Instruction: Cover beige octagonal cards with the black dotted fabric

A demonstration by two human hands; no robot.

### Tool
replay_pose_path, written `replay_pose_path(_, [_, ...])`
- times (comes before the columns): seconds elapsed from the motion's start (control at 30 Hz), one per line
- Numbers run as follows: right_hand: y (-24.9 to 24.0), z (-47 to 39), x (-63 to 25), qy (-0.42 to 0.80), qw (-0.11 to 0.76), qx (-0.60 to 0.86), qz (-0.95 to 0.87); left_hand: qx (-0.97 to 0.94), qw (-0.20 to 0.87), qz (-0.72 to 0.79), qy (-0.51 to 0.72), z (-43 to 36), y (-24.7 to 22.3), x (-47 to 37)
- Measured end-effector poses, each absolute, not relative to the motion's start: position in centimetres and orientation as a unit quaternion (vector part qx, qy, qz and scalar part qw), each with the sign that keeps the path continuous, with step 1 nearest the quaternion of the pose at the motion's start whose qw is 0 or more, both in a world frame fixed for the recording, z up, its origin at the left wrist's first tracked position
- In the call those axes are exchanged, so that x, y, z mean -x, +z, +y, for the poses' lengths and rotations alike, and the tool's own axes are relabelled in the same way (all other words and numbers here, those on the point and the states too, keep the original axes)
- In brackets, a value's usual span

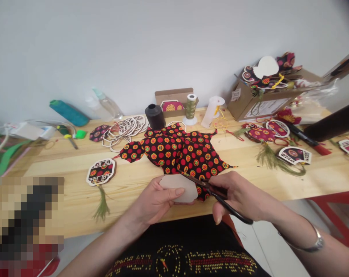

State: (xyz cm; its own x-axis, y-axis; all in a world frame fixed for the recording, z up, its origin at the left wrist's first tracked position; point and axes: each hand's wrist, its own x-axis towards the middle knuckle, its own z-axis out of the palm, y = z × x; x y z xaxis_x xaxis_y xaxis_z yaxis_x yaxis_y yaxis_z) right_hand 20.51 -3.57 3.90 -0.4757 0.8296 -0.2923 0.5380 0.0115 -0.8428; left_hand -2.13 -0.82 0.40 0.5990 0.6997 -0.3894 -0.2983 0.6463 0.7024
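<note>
In my left hand (158,200) is a pale, rounded flat template (181,187), gripped with the thumb on top and the fingers beneath. My right hand (237,194) is wrapped round the black handles of a pair of scissors (214,192). The blades lie along the template's upper edge, over a black patterned cloth (174,148) with red dots and flowers. This cloth spreads on the table just beyond both hands, its edges cut in ragged points. How far the blades are apart is hard to make out.
A finished tasselled ornament (101,172) lies left, near stacked white frames (129,129). Behind stand a black thread cone (155,116), a green spool (191,107) and a teal cone (69,112). At right are a full cardboard box (263,100), more ornaments (294,155) and a black pole (333,123).
</note>
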Motion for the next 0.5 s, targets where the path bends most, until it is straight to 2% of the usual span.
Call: replay_pose_path(0.5, [3.82,-3.77,-20.89,0.55,0.17,0.46,-0.676,-0.309,0.827,0.362,0.3,-0.52,1.34,2.05])
